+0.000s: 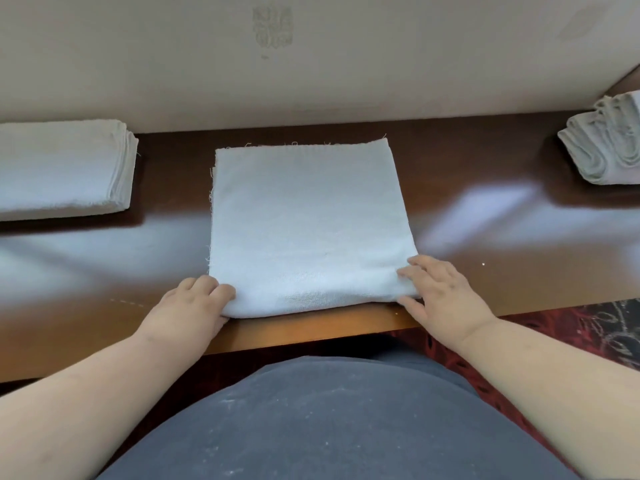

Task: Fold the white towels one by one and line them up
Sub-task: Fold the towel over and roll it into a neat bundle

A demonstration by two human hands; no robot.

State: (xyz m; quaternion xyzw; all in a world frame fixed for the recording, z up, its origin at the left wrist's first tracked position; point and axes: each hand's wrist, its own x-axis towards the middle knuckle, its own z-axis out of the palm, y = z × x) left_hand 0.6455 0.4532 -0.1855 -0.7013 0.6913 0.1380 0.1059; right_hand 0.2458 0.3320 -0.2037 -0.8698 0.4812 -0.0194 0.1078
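A dark brown counter (467, 161) with a glossy top runs across the view, backed by a plain beige wall (346, 64) that carries a faint patterned mark. The near edge of the counter shows lighter, orange-brown wood. Below it, at right, a red and black patterned floor covering (588, 327) is visible.

A white towel (308, 223) lies flat at the centre of the counter, folded into a near-square panel. Its folded edge sits nearest the person; loose threads show along the far and left edges.

The left hand (194, 303) grips the near left corner of this towel, fingers curled over the top layer and the thumb at the fold. The right hand (440, 292) holds the near right corner, fingers bent on top of the cloth and the thumb under the edge. Both grips are closed on the towel.

At far left a stack of folded towels (65, 168) rests flat on the counter, well apart from the centre towel. At far right a bundle of towels (606, 143) sits against the wall, partly cut off by the frame edge.

The person wears a grey garment (329, 420).
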